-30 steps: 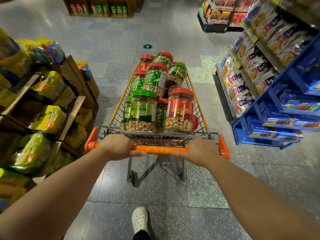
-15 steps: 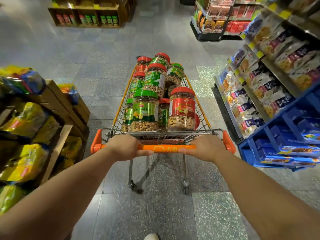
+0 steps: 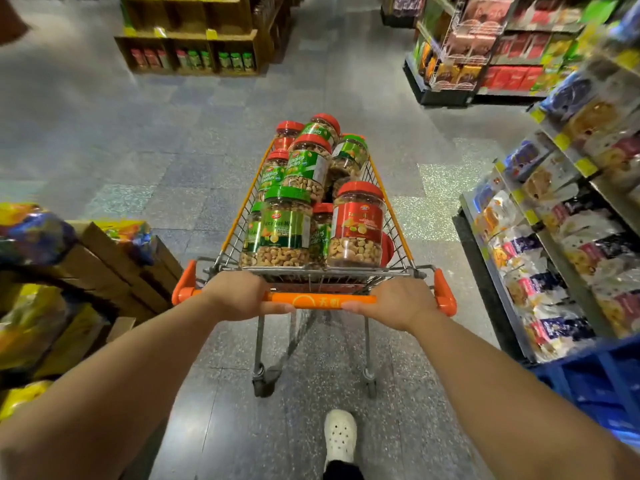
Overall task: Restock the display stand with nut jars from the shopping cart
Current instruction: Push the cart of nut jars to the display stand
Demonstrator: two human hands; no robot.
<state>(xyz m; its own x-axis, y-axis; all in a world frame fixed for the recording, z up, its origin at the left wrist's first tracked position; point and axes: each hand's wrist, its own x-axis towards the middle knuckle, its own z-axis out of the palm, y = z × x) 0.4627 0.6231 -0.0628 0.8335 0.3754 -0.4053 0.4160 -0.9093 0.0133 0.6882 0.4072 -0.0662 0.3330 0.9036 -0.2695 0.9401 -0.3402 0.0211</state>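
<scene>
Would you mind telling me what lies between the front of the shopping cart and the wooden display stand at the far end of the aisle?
In the head view, only bare grey floor lies between the shopping cart and the display stand.

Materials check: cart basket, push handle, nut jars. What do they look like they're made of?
Cart basket: bare metal wire, shiny grey grid; the orange top rim looks coated.
Push handle: glossy orange plastic, likely a sleeve over a bar, with moulded end caps.
Nut jars: clear walls showing the nuts, probably plastic, though glass can't be excluded; glossy printed labels, red or green lids that look like plastic.
</scene>
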